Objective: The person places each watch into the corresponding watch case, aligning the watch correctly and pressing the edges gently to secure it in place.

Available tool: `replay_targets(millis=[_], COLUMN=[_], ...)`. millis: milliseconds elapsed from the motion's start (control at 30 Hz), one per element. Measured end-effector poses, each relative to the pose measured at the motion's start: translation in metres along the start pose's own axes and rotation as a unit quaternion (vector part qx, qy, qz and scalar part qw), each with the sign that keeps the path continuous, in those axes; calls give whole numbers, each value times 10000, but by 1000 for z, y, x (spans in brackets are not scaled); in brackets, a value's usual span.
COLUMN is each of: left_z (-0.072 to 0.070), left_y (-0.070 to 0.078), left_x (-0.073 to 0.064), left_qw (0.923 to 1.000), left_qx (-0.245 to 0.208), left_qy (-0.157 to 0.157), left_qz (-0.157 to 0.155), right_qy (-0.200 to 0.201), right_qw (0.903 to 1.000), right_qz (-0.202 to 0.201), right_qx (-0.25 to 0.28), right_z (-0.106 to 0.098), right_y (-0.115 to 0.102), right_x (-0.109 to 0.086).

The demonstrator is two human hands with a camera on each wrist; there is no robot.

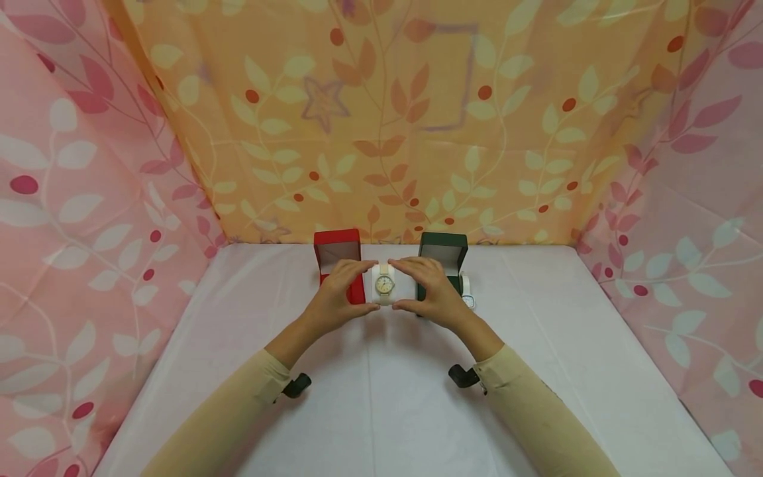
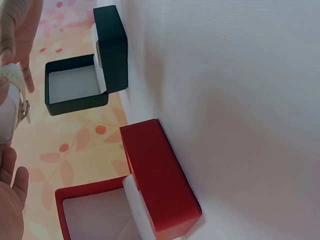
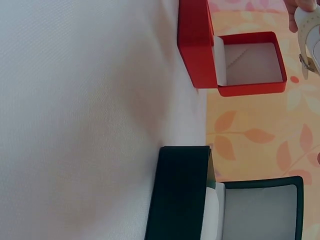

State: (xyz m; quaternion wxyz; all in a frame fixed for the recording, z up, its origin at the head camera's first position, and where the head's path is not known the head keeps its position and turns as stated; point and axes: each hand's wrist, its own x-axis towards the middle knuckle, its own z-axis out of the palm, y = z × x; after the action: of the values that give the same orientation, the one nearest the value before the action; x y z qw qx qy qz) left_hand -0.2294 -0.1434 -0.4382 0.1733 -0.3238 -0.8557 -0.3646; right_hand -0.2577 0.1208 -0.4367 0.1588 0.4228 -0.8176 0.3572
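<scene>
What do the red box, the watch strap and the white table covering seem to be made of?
The red box looks like coated card or leatherette: smooth, dull sheen, crisp edges. The cream watch strap, perhaps leather or plastic, curves and has holes; its buckle looks metallic. The table covering seems matte woven fabric, finely textured.

Close by the hands [image 1: 435, 291], a red box [image 1: 338, 238], a green box [image 1: 444, 242] and, rightmost, a watch [image 1: 467, 289] are borne by the table [image 1: 387, 417].
</scene>
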Motion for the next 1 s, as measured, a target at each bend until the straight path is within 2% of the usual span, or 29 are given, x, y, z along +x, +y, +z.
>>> replay_targets(millis=[300, 533, 700, 1000], left_z=[-8, -14, -23, -37], left_y=[-5, -12, -16, -28], left_x=[-2, -6, -11, -21], left_qw=[9997, 9993, 9990, 9973], left_qx=[235, 287, 276, 183], left_qy=[-16, 202, 185, 114], left_qz=[-108, -115, -294, -709], right_qy=[-47, -58, -73, -371], right_qw=[9997, 9989, 9989, 9969], right_qz=[-32, 163, 167, 365], right_qx=[246, 436, 439, 594], right_z=[4, 14, 23, 44], right_y=[2, 4, 3, 8], right_x=[5, 14, 23, 41])
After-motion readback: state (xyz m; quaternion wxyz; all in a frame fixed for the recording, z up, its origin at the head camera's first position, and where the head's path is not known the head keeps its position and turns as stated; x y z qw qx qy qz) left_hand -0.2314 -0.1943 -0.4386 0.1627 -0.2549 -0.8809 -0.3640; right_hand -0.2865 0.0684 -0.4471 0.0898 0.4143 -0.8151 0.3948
